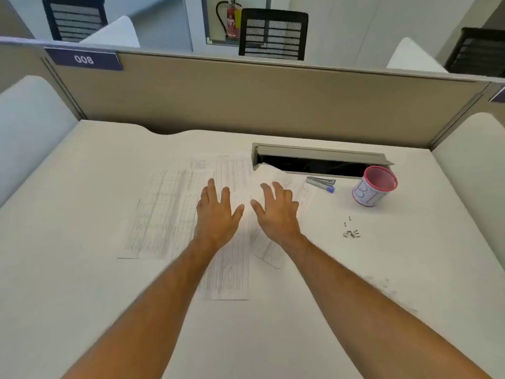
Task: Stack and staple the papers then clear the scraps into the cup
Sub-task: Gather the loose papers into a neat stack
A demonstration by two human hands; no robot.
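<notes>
Several printed paper sheets point(161, 212) lie spread and overlapping on the white desk point(68, 269). My left hand point(217, 214) hovers palm down over the middle sheet, fingers apart, holding nothing. Beside it, my right hand point(276, 212) is also spread and empty above the right-hand sheet. A silver stapler point(321, 183) with a blue end lies to the right of the papers. A white cup point(375, 190) with a pink rim stands further right. Small metal scraps point(351, 232) lie scattered in front of the cup.
An open cable tray slot point(314, 162) with a raised lid sits at the desk's back, just behind the stapler and cup. A tan partition wall point(246, 97) closes off the far edge. White side panels point(27, 124) flank the desk.
</notes>
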